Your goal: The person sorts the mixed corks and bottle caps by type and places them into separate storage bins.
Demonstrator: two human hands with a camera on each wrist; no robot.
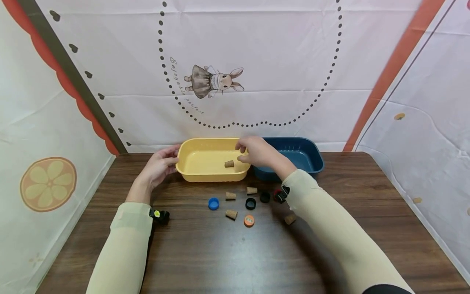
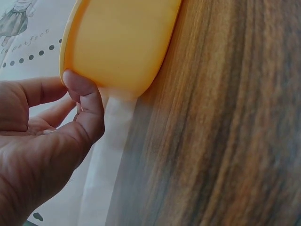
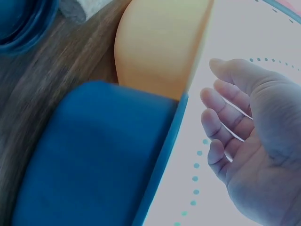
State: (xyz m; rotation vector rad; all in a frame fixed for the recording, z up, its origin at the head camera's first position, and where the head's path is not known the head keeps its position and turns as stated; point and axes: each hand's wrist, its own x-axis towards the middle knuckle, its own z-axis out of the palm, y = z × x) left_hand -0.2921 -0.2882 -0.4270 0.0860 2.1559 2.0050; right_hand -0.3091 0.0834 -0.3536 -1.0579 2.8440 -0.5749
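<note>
while the left hand [image 1: 158, 168] pinches the left end of the yellow tray [image 1: 198, 158], its thumb on the inner side of the rim and its fingers outside, the right hand [image 1: 259, 151] hangs over the tray's right end, its fingers loosely bent and a wide gap between thumb and fingertips. the right wrist view shows the palm bare; whether that hand touches the tray cannot be told. inside the tray, right of its middle, lies a single cork [image 1: 229, 163] on its side. the blue tray [image 1: 305, 158] sits just beside the yellow one on the right, partly behind the right forearm. on the brown table [image 1: 205, 253], on the person's side of the trays, small things are scattered: a far cork [image 1: 251, 190] near the gap between the trays, a middle cork [image 1: 230, 196] to its left, a nearer cork [image 1: 231, 214], and a tilted-looking cork [image 1: 290, 219] beside the right sleeve [image 1: 330, 222]. among them are a blue cap [image 1: 213, 203] at the left, a black ring-like cap [image 1: 251, 203], a dark cap [image 1: 264, 197], an orange cap [image 1: 249, 221] nearest the person, and a red cap [image 1: 276, 192] partly hidden by the right wrist camera [image 1: 281, 197].
</note>
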